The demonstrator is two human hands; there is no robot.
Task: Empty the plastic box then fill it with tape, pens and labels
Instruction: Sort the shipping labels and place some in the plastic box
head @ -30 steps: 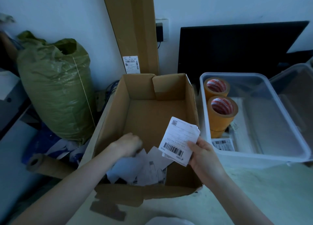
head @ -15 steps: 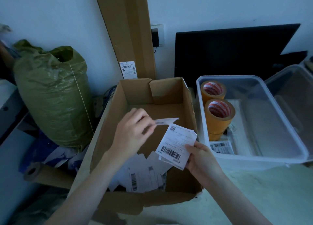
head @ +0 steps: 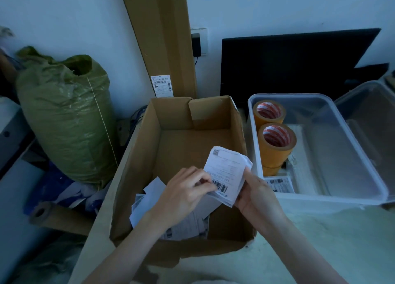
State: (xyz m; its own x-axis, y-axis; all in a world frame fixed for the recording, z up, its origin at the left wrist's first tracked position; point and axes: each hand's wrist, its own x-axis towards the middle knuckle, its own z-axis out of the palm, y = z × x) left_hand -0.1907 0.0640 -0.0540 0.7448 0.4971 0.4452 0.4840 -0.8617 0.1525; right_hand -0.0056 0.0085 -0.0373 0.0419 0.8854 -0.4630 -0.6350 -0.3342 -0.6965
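White labels are held as a small stack above the near right part of the cardboard box, with the barcode end turned toward the near side. The stack is clamped at its right edge by the right hand, while the left hand is pinched on its near left corner; both hands are close together. More loose papers are seen lying in the carton beneath. The plastic box is set just right of the hands on the bench, with two tape rolls and one label already inside. The right hand is judged the nearer for a rightward transfer.
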